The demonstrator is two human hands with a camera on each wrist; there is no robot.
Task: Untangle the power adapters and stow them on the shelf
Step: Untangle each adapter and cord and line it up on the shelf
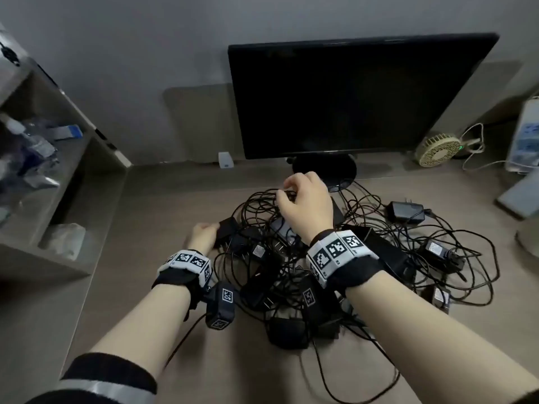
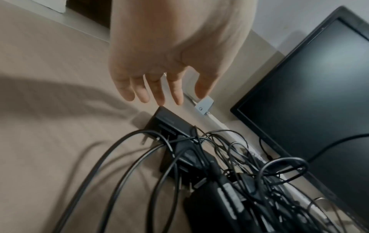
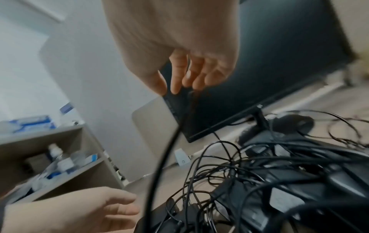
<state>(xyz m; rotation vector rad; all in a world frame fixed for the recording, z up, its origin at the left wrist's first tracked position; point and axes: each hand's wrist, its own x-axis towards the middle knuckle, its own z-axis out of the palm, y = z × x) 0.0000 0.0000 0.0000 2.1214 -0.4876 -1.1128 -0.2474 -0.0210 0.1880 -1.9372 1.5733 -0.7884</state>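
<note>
In the head view, a tangled heap of black power adapters and thin black cords (image 1: 335,258) lies on the beige desk (image 1: 145,287) in front of a dark flat monitor (image 1: 355,94). The left hand (image 1: 204,236) rests at the heap's left edge, right by a small black rectangular adapter brick (image 1: 229,228). The right hand (image 1: 306,202) hovers over the far side of the heap, fingers drawn together on a cord. The open grey shelf unit (image 1: 58,158) stands well to the left, nearer the left hand; its upper compartment holds bottles and blue-and-white boxes.

The left wrist view shows the left hand's fingers (image 2: 159,93) straight and spread, just above the brick's near corner, gripping nothing.

In the right wrist view, the right hand's thumb and fingertips (image 3: 175,85) pinch a black cord (image 3: 165,149) that hangs down toward the heap.
</note>
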